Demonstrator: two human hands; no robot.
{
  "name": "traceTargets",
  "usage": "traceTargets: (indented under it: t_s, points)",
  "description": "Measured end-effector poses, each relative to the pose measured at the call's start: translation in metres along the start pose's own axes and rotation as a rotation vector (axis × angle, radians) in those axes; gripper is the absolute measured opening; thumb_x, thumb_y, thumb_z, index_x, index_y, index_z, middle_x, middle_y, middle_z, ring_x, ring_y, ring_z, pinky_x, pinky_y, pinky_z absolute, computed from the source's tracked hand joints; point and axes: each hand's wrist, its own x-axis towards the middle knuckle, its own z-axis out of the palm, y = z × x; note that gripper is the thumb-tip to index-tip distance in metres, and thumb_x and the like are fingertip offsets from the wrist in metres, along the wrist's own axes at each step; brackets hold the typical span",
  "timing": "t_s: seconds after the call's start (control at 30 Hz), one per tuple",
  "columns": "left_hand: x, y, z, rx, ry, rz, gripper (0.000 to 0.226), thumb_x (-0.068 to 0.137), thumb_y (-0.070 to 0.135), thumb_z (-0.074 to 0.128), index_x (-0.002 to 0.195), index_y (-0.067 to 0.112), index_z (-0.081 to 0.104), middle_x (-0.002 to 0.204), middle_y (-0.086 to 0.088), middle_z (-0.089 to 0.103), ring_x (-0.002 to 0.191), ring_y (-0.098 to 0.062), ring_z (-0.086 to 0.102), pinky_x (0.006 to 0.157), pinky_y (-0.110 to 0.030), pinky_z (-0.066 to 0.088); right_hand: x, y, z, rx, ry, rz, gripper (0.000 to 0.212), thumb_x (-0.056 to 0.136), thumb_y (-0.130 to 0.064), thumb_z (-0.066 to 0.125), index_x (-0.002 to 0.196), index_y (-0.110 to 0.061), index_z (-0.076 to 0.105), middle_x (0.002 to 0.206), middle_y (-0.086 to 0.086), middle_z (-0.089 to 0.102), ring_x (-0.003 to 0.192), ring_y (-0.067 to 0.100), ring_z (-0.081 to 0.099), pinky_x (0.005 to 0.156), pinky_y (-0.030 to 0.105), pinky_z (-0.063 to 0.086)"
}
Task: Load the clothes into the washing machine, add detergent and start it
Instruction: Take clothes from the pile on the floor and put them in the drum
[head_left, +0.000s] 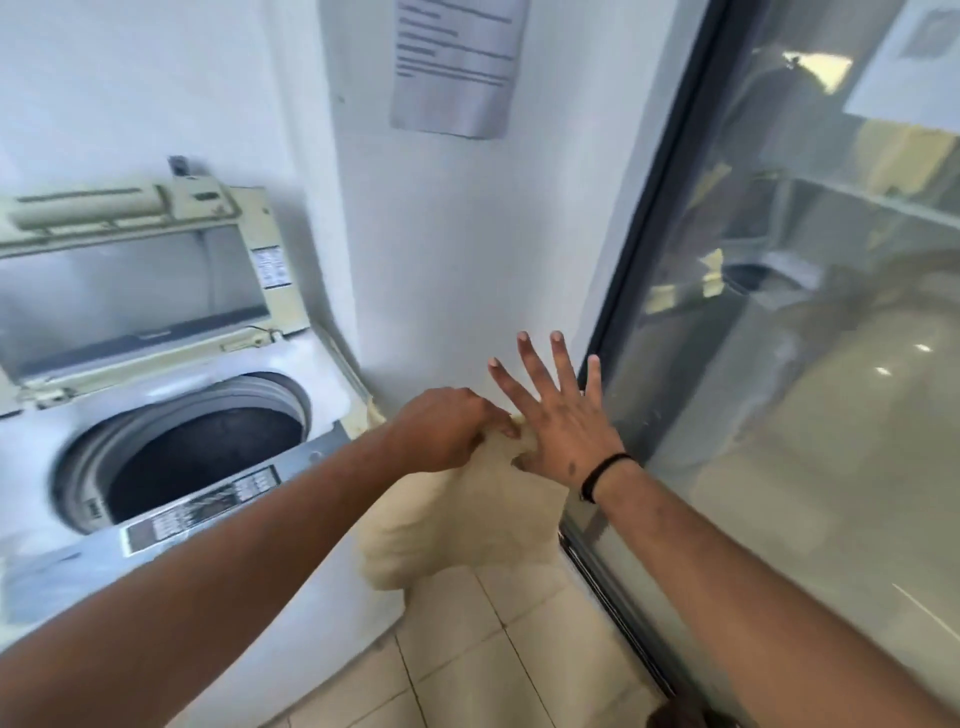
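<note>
you are early in the job: the top-loading washing machine (171, 441) stands with its lid (140, 280) raised, and the drum (208, 457) looks dark and bare, though its bottom is hard to read. your left hand (452, 428) pinches the top edge of a cream cloth (452, 525) that hangs beyond the machine's right front corner, over the tiled floor (493, 649). your right hand (558, 415) is spread wide, fingers straight, thumb hidden at the cloth. loading, detergent and starting seem still to come; no detergent is visible.
</note>
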Motion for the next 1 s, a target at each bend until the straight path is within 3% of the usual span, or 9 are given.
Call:
traceTargets:
  t_s: [0.07, 0.13, 0.17, 0.3, 0.37, 0.43, 0.53, 0.8, 1.0]
  points:
    - [-0.014, -0.017, -0.016, 0.016, 0.046, -0.05, 0.049, 0.088, 0.01, 0.056, 0.124, 0.042, 0.064, 0.122, 0.017, 0.069, 0.103, -0.012, 0.066, 0.08, -0.031, 0.054, 0.027, -0.008, -0.001, -0.016, -0.007, -0.072, 0.091, 0.082, -0.052, 0.07, 0.155, -0.036, 0.019, 0.166, 0.001, 0.012, 0.151, 0.037, -0.014, 0.109, 0.077, -0.003]
    - [-0.032, -0.036, -0.028, -0.003, 0.138, -0.131, 0.048, 0.086, 0.011, 0.057, 0.126, 0.036, 0.056, 0.12, 0.014, 0.069, 0.098, -0.016, 0.067, 0.077, -0.034, 0.054, 0.052, -0.018, -0.001, -0.024, 0.119, -0.159, 0.03, 0.09, -0.037, 0.065, 0.12, -0.036, 0.061, 0.126, -0.007, 0.066, 0.152, 0.031, 0.013, 0.109, 0.078, 0.003]
    - [-0.04, -0.045, -0.031, -0.046, 0.193, -0.193, 0.047, 0.085, 0.013, 0.061, 0.127, 0.033, 0.049, 0.121, 0.013, 0.068, 0.095, -0.018, 0.067, 0.076, -0.033, 0.052, 0.064, -0.023, -0.002, -0.019, 0.176, -0.185, 0.011, 0.091, -0.03, 0.064, 0.099, -0.036, 0.067, 0.099, -0.012, 0.072, 0.149, 0.027, 0.026, 0.109, 0.077, 0.005]
    - [-0.075, -0.085, -0.036, -0.182, 0.285, -0.435, 0.07, 0.079, 0.031, 0.08, 0.134, 0.035, 0.037, 0.12, 0.019, 0.063, 0.081, -0.008, 0.06, 0.071, -0.028, 0.041, 0.11, -0.039, -0.02, 0.111, 0.379, -0.254, 0.018, 0.084, -0.014, 0.069, 0.086, -0.032, 0.074, 0.082, -0.012, 0.072, 0.134, 0.024, 0.049, 0.109, 0.076, 0.007]
    - [-0.092, -0.112, -0.03, -0.125, 0.217, -0.542, 0.054, 0.079, 0.033, 0.078, 0.126, 0.034, 0.051, 0.107, 0.016, 0.067, 0.085, -0.013, 0.063, 0.068, -0.029, 0.041, 0.136, -0.047, -0.03, 0.163, 0.462, -0.277, 0.025, 0.08, -0.008, 0.069, 0.09, -0.03, 0.075, 0.086, -0.012, 0.073, 0.134, 0.024, 0.049, 0.109, 0.076, 0.008]
    - [-0.105, -0.137, -0.024, -0.026, 0.131, -0.645, 0.019, 0.083, 0.035, 0.072, 0.095, 0.026, 0.06, 0.09, 0.007, 0.068, 0.086, -0.022, 0.064, 0.066, -0.034, 0.047, 0.161, -0.051, -0.036, 0.209, 0.528, -0.281, 0.031, 0.078, -0.003, 0.069, 0.094, -0.029, 0.075, 0.09, -0.013, 0.074, 0.137, 0.025, 0.047, 0.109, 0.075, 0.008]
    - [-0.115, -0.167, -0.025, -0.018, 0.13, -0.779, 0.02, 0.093, 0.036, 0.061, 0.079, 0.024, 0.054, 0.079, 0.004, 0.063, 0.077, -0.021, 0.057, 0.059, -0.033, 0.041, 0.201, -0.054, -0.039, 0.26, 0.581, -0.256, 0.033, 0.082, -0.005, 0.061, 0.099, -0.03, 0.074, 0.098, -0.015, 0.074, 0.141, 0.026, 0.04, 0.11, 0.074, 0.006]
    - [-0.141, -0.233, -0.08, 0.177, 0.664, -1.041, 0.005, 0.09, 0.025, 0.067, 0.087, 0.022, 0.069, 0.077, 0.002, 0.071, 0.077, -0.029, 0.066, 0.067, -0.037, 0.05, 0.308, -0.079, -0.03, 0.378, 0.653, -0.245, 0.029, 0.086, -0.011, 0.065, 0.109, -0.026, 0.072, 0.12, -0.007, 0.07, 0.143, 0.029, 0.037, 0.11, 0.075, 0.009]
    - [-0.187, -0.256, -0.112, 0.39, 0.845, -1.243, 0.015, 0.087, 0.034, 0.073, 0.094, 0.021, 0.071, 0.106, 0.0, 0.071, 0.106, -0.033, 0.058, 0.086, -0.044, 0.039, 0.365, -0.128, -0.015, 0.489, 0.605, -0.339, 0.022, 0.087, -0.015, 0.068, 0.104, -0.027, 0.074, 0.125, -0.003, 0.067, 0.142, 0.03, 0.037, 0.109, 0.075, 0.014]
